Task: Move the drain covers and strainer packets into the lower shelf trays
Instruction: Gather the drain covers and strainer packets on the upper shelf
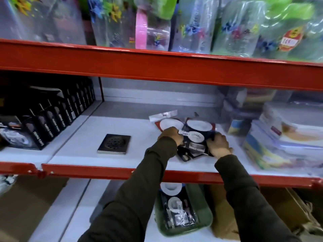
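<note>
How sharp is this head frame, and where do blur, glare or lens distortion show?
Head view: the square drain cover and both hands, left hand and right hand, are fairly sharp; the plastic-wrapped goods on top are smeared, with glare; the red shelf rail bows from wide-angle distortion.

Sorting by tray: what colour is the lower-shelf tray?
Dark green tray, seen in the head view.

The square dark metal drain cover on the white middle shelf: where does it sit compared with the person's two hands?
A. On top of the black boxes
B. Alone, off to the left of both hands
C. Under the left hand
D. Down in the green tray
B: the square dark metal drain cover lies alone on the white middle shelf, left of the left hand and right hand, which grip the strainer packets.
</note>
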{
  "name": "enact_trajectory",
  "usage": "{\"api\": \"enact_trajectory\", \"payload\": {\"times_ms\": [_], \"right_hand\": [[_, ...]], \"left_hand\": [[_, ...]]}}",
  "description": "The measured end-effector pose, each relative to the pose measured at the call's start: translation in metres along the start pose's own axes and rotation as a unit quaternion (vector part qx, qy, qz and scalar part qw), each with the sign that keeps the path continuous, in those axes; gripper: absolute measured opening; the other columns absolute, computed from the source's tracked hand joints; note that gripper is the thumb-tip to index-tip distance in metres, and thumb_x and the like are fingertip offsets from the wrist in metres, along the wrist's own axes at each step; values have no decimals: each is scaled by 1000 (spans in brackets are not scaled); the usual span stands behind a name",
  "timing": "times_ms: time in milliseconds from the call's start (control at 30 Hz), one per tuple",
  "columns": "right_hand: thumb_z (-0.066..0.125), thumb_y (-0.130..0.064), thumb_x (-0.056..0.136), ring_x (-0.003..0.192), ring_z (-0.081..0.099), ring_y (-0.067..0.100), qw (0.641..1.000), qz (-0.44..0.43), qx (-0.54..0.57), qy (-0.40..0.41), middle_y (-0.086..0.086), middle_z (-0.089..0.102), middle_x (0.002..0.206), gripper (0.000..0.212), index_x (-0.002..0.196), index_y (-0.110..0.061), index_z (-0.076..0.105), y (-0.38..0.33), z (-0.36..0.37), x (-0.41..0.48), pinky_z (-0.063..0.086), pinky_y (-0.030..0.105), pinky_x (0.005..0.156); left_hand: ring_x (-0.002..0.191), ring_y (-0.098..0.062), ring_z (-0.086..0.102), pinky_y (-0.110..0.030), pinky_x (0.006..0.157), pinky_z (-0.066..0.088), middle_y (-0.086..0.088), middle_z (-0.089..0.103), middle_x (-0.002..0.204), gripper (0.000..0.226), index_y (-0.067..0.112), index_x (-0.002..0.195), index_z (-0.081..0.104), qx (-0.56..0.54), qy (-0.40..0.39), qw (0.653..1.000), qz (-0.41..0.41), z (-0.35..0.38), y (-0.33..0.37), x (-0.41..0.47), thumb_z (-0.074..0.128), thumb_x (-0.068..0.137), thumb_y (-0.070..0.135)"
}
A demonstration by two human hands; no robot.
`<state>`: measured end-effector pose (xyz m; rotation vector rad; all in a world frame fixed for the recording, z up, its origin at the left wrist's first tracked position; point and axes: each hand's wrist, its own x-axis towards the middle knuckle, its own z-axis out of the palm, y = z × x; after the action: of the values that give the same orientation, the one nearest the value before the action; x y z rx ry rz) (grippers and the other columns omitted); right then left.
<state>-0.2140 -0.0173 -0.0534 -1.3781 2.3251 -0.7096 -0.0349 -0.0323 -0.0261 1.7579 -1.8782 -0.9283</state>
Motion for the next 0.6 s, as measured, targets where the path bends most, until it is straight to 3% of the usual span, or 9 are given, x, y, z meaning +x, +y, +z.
{"api": "enact_trajectory", "payload": {"times_ms": [67,133,300,367,500,600], "right_hand": [[46,-9,88,131,44,36,992,-72,99,15,17,51,138,45,133,-13,51,-2,-3,5,33,49,110],[47,-3,90,130,47,35,976,-147,158,12,19,54,137,42,131,-10,55,-6,-8,11,36,42,112],[55,-2,91,128,52,27,959,-247,113,-82,12,57,136,39,128,-11,62,-21,-9,17,34,23,102],[56,-1,91,127,54,27,955,-259,98,-102,11,55,138,43,132,-13,59,-23,-5,15,35,22,101],[52,-13,95,140,40,30,957,-245,70,-142,9,41,153,51,146,-17,42,-19,2,17,31,42,118],[48,-14,100,138,44,30,959,-207,90,-174,14,43,151,50,148,-7,36,-23,-5,2,36,31,109]], "left_hand": [[92,-30,69,-32,78,56,-10,73,93,22,8,90,67,-33,7,999,-15,-5,5,-8,55,83,24],[87,-29,63,-27,68,47,-8,66,89,22,8,93,63,-30,17,999,-41,-9,6,-20,58,84,28],[109,-31,64,-30,91,51,-11,68,121,38,9,120,64,31,9,996,-85,-9,-5,-37,64,85,26],[111,-32,65,-32,96,54,-14,67,121,36,4,119,62,37,0,994,-99,-7,-6,-46,64,87,20],[108,-33,67,-35,94,57,-17,68,116,32,4,113,63,11,24,994,-110,-1,-5,-55,62,85,18],[111,-35,64,-36,95,56,-19,66,122,32,3,118,62,-23,34,994,-105,-1,2,-55,57,88,14]]}}
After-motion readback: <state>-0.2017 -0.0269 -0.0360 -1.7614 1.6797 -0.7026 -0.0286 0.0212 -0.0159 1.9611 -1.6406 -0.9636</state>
